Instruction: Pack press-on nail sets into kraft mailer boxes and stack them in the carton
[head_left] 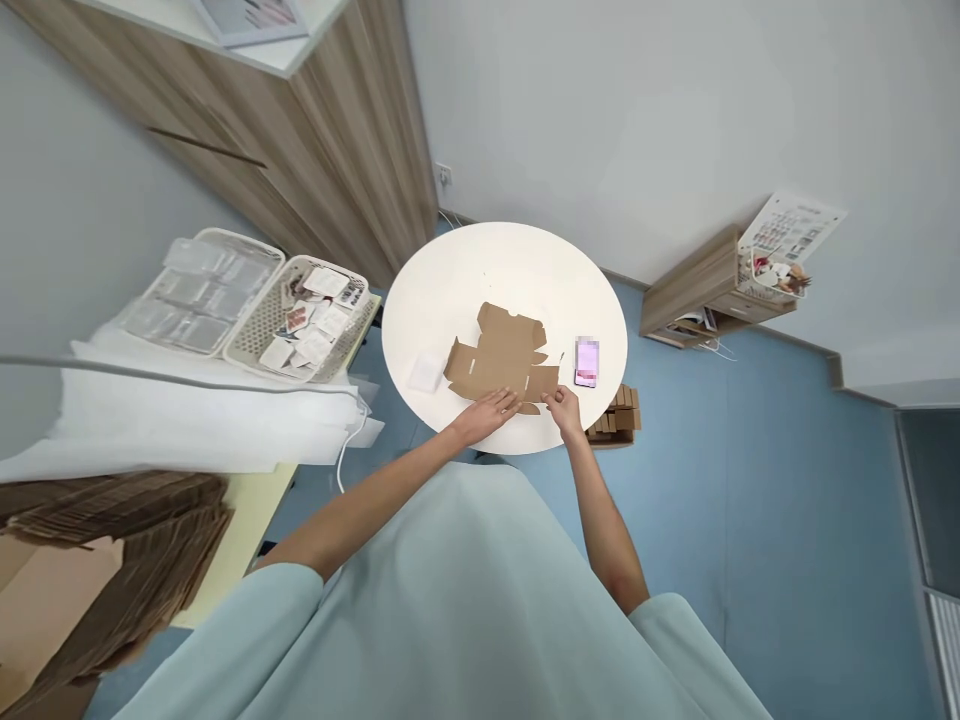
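Observation:
An unfolded brown cardboard box lies on the round white table, its flaps and slots spread out. My left hand rests flat on its near edge with the fingers stretched out. At the box's right near corner, my right hand pinches the edge of a side flap between thumb and fingers. To the left of the cardboard is a small whitish, translucent item, too faint to name. A phone with a lit, blurred screen lies right of the cardboard.
A carton of small brown boxes stands on the floor beside the table. On the left are a white basket of packets, a basket of clear cases, white sheets and stacked flat cardboard. A low wooden shelf stands right.

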